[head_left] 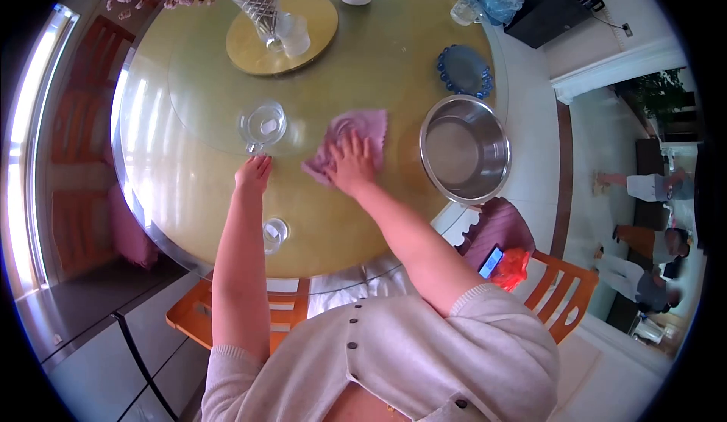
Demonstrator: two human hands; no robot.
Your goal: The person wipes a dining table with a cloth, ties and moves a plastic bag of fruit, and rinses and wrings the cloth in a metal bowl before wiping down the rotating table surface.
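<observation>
A pink cloth point(371, 123) lies spread on the round golden table point(326, 232). My right hand point(352, 163) rests flat on it with the fingers apart. To the left, my left hand point(254, 172) is at the handle of a clear glass pitcher point(263, 125), its fingers close together; whether they grip the handle is too small to tell. A small clear glass point(274, 232) stands nearer to me, beside my left forearm. The steel basin point(463, 149) sits at the table's right edge, apart from my right hand.
A golden turntable point(322, 20) at the back holds a glass vase point(261, 9) of dried flowers and a cup. Beyond the basin are a blue-rimmed plate point(464, 71) and a glass mug point(465, 11). Orange chairs point(572, 286) stand nearby; several people are far right.
</observation>
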